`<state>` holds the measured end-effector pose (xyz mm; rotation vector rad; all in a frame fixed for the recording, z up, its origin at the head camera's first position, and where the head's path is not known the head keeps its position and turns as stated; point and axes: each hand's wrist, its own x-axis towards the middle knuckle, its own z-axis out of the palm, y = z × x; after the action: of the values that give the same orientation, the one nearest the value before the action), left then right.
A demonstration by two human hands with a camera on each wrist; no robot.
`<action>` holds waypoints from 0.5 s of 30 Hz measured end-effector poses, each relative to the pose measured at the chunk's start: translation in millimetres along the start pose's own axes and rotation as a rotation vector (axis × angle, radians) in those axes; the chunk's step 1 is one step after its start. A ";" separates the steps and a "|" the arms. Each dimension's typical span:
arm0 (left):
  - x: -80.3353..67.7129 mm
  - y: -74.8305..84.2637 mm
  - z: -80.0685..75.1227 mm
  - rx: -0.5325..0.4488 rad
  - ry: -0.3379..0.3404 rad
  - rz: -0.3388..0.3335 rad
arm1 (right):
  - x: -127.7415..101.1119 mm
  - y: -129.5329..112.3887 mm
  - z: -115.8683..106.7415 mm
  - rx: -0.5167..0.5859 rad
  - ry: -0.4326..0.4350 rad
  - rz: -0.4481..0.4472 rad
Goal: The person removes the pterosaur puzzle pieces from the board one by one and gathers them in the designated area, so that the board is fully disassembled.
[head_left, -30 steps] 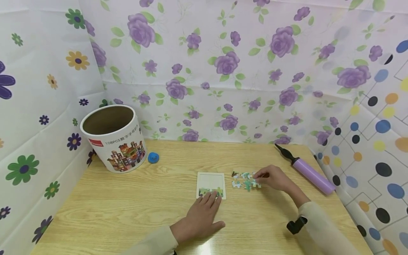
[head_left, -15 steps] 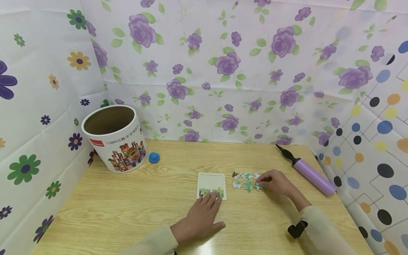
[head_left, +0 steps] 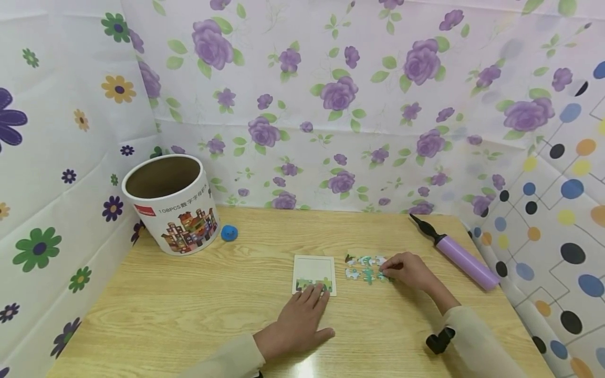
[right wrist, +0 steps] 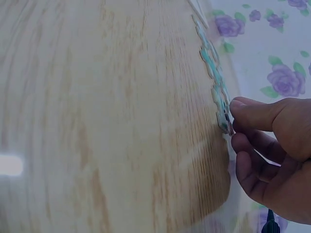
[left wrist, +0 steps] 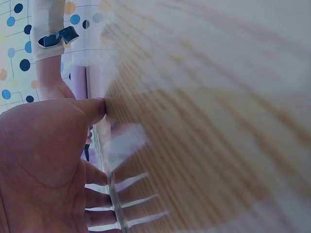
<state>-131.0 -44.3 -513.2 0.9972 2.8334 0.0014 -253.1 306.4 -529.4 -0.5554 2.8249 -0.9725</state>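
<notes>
The left hand point(head_left: 296, 324) lies flat on the pale wooden table point(head_left: 189, 304), palm down, fingers straight and slightly spread, holding nothing. Its fingertips rest on the near edge of a small white square puzzle tray point(head_left: 314, 274), where a short strip of green joined pieces fills the bottom row just beyond the fingertips.

The right hand point(head_left: 409, 271) has its fingers curled, thumb and forefinger point(right wrist: 252, 114) pinched at the nearest of the loose green-and-white jigsaw pieces point(head_left: 365, 267); whether that piece is lifted cannot be told. The remaining pieces spread away from those fingertips toward the tray, lying flat on the table.

Beyond the back of the right hand lies a lilac cylindrical hand pump with a black nozzle point(head_left: 457, 255). Well away from the left fingers stands an open white cardboard tub point(head_left: 170, 205) with a cartoon town, a red label and "108PCS" followed by Chinese characters. A small blue round object point(head_left: 229, 233) sits just beside it.
</notes>
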 end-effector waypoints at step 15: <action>1.2 2.1 -0.6 -0.055 -0.020 -0.019 | 12.9 -44.9 5.2 0.035 0.013 -0.100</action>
<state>-130.7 -41.9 -512.6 0.9542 2.8082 0.0666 -250.2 265.9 -505.7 -0.6949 2.8100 -1.0438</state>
